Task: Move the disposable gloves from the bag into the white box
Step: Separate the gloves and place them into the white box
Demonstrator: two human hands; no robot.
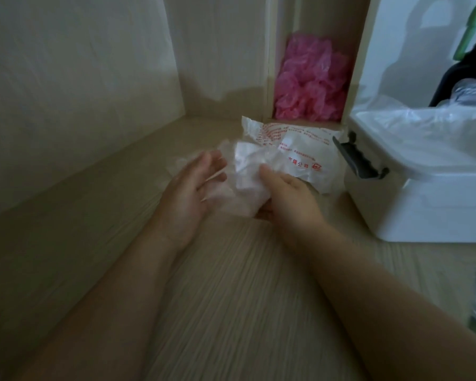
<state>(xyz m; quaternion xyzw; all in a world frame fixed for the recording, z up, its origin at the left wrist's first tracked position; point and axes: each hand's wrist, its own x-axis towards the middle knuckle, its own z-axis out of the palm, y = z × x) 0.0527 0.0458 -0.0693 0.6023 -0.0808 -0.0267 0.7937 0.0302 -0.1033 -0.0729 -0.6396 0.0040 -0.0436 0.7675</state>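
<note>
Though crumpled, gloves (243, 185) lengthwise toward bag (302, 156)

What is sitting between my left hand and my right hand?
In the head view, a crumpled wad of clear gloves lies between the left hand and right hand.

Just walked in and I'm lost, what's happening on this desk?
A person holds a wad of clear gloves: the right hand grips it, the left hand touches its side with straightish fingers. The bag lies just behind. The white box stands open on the right, clear plastic already inside.
</note>
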